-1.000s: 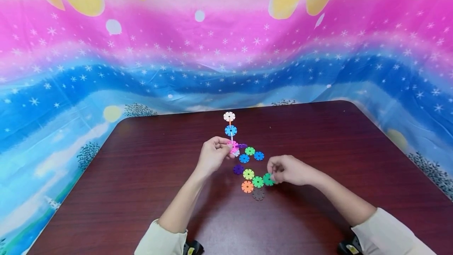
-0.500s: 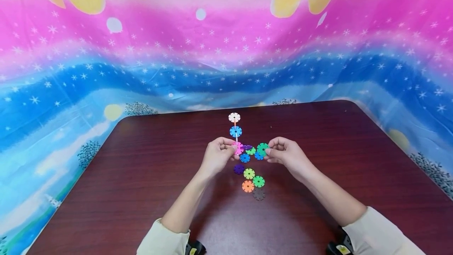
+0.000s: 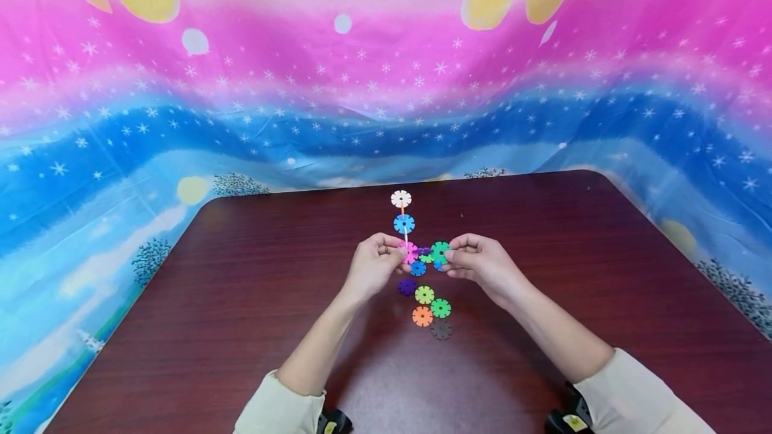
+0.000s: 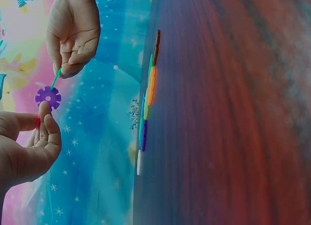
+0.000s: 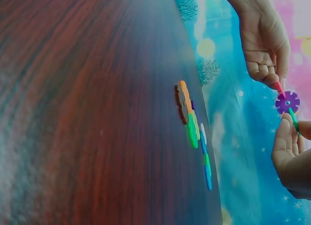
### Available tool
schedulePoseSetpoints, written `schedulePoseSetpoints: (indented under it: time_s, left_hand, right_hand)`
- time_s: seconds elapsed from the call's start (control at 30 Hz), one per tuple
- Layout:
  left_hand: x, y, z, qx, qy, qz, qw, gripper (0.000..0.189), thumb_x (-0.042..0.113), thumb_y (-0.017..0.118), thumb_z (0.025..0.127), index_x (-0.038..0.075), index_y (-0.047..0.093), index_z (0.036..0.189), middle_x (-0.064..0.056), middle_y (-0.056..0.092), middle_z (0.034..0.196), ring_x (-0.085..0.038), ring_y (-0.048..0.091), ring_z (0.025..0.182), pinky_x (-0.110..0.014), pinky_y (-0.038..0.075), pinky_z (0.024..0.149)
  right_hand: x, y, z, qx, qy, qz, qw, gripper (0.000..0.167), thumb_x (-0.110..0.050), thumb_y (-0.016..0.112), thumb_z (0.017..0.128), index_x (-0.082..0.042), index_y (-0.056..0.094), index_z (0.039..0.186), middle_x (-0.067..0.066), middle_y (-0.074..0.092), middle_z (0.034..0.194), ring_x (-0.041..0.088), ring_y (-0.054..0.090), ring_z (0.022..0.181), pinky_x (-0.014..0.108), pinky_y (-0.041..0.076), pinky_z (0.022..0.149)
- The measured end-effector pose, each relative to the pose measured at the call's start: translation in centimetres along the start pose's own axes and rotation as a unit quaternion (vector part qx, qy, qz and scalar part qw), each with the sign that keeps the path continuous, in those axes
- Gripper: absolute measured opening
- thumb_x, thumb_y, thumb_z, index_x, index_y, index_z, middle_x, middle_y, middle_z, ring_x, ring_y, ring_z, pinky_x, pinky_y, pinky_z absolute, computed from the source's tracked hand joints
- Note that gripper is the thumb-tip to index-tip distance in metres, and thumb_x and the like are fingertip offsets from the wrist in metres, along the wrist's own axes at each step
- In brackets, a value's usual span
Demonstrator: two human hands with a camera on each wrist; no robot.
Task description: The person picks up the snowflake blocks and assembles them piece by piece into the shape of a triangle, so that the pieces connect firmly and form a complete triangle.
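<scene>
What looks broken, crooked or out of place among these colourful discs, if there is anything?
Nothing stands out. The loose discs lie flat on the table with no visible break, though fine cracks would not show. The left hand pinches the pink disc and the right hand a green disc.

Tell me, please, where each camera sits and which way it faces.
Head: on the person's head, facing forward and down at the table; left hand, right hand and sleeves show.
Left wrist: on that wrist, looking low across the table, sideways in frame; left hand lower left, right hand above.
Right wrist: on that wrist, also low and sideways; right hand lower right, left hand above.
Both wrist views share the purple disc between the hands.
</scene>
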State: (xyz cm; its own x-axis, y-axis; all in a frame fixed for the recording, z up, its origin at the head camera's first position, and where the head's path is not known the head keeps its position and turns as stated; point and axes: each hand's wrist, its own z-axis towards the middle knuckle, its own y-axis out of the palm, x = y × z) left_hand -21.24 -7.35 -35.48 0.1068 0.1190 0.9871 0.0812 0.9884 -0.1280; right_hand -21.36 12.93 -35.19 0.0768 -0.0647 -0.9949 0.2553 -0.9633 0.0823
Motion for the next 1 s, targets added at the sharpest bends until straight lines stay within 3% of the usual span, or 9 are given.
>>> schedulePoseSetpoints:
  time_s: [0.2,0.37,0.5,0.77,1.0]
  left_hand:
    - [0.09,0.01,-0.11,-0.006,0.001,-0.017,0.9998,0.013,-0.004,0.057,0.087,-0.010,0.055,0.098,-0.021,0.064,0.079,-0.015,0.064,0.059,-0.039,0.054,0.069]
    - [0.03,-0.05,-0.24,-0.012,0.000,-0.023,0.9997,0.011,-0.005,0.057,0.087,-0.009,0.055,0.096,-0.014,0.064,0.075,-0.013,0.063,0.057,-0.037,0.054,0.068]
    - [0.15,-0.14,-0.39,-0.019,0.004,-0.021,0.9996,0.010,-0.005,0.057,0.086,-0.009,0.055,0.095,-0.013,0.063,0.074,-0.012,0.062,0.056,-0.032,0.054,0.066]
    - [0.08,-0.31,-0.54,-0.030,0.000,-0.011,0.9995,0.012,-0.006,0.057,0.086,-0.011,0.055,0.096,-0.013,0.062,0.075,-0.009,0.059,0.055,-0.034,0.054,0.064]
    - [-0.18,-0.09,-0.57,-0.014,0.008,-0.039,0.9991,0.012,-0.008,0.057,0.085,-0.013,0.054,0.096,-0.010,0.061,0.072,-0.009,0.059,0.053,-0.024,0.052,0.057]
  right_hand:
    - [0.17,0.38,0.11,0.007,-0.008,0.012,0.9999,0.012,0.005,0.056,0.087,0.007,0.049,0.097,0.009,0.063,0.078,0.016,0.064,0.069,0.030,0.053,0.071]
    - [0.09,0.48,0.21,0.007,-0.013,0.024,0.9996,0.007,0.007,0.056,0.086,0.003,0.053,0.090,0.009,0.063,0.075,0.015,0.064,0.067,0.028,0.053,0.067]
    - [-0.16,0.19,0.25,-0.007,-0.016,0.010,0.9998,0.006,0.007,0.058,0.086,0.001,0.055,0.086,0.010,0.063,0.074,0.016,0.065,0.066,0.028,0.053,0.066]
    - [-0.37,-0.41,0.41,-0.044,0.003,-0.040,0.9982,0.010,0.006,0.058,0.086,0.011,0.054,0.092,0.008,0.062,0.074,0.016,0.064,0.066,0.027,0.053,0.065]
    - [-0.41,0.05,0.69,-0.022,0.013,-0.026,0.9993,0.010,0.005,0.058,0.087,0.010,0.054,0.094,0.008,0.062,0.074,0.017,0.064,0.066,0.028,0.054,0.066]
